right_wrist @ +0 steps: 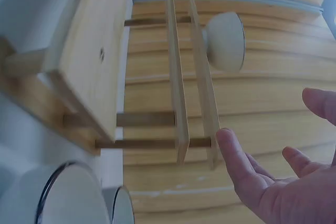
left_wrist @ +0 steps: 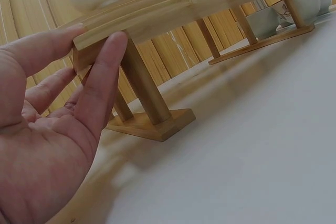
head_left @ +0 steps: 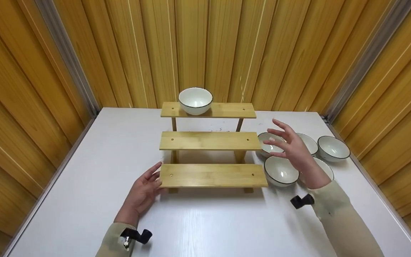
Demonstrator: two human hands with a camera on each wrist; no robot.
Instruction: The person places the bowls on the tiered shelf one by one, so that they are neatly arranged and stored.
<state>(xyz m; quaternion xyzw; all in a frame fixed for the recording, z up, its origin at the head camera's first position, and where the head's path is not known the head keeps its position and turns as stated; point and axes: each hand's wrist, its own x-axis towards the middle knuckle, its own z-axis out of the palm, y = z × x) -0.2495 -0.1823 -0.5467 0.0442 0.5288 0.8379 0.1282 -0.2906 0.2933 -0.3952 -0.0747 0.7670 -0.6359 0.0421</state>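
Observation:
A three-tier wooden display stand (head_left: 212, 175) stands on the white table. My left hand (head_left: 144, 191) grips the left end of its lowest shelf; in the left wrist view a thumb and finger (left_wrist: 102, 82) lie against the shelf's corner. On the left part of the top shelf sits a white bowl (head_left: 195, 101) with a dark rim, upright. My right hand (head_left: 291, 146) is raised with spread fingers and holds nothing, to the right of the middle shelf. Below it in the head view are white bowls, one near the stand (head_left: 281, 171) and another partly covered by the fingers (head_left: 268, 147).
More white bowls stand at the right, including one by the table's right edge (head_left: 334, 148) and others partly hidden behind my right hand and wrist. Wood-patterned walls (head_left: 191, 46) enclose the table (head_left: 84, 185) at the back and both sides.

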